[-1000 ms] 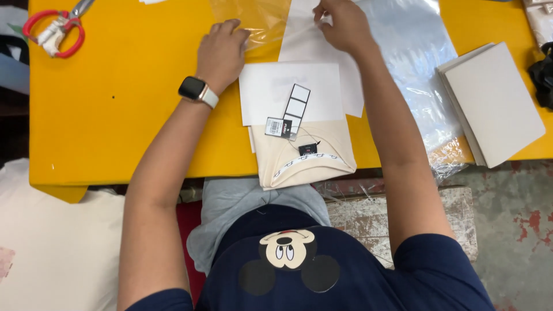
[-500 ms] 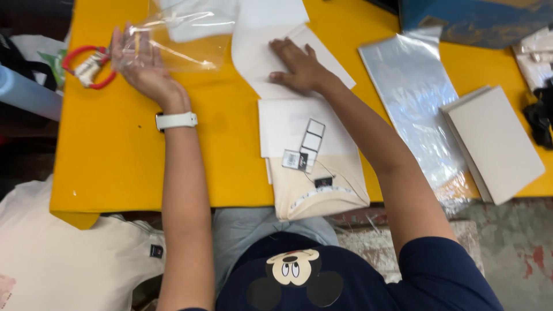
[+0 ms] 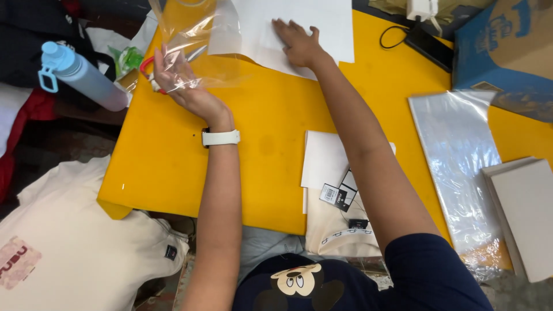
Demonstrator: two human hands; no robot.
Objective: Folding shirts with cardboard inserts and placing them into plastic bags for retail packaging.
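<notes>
The clear plastic bag (image 3: 190, 43) is thin, glossy and crinkled, lifted off the yellow worktop (image 3: 265, 138) at about 11 o'clock. The left hand (image 3: 175, 78) grips its lower edge, fingers clenched on the film. The right hand (image 3: 296, 43) lies flat, fingers released, on a white sheet (image 3: 322, 23) at 12 o'clock. Half a second ago both hands sat nearer the person; the bag has since risen.

Glossy clear plastic bag (image 3: 190, 34); matt white paper (image 3: 299, 26); smooth yellow tabletop (image 3: 271, 132).
</notes>
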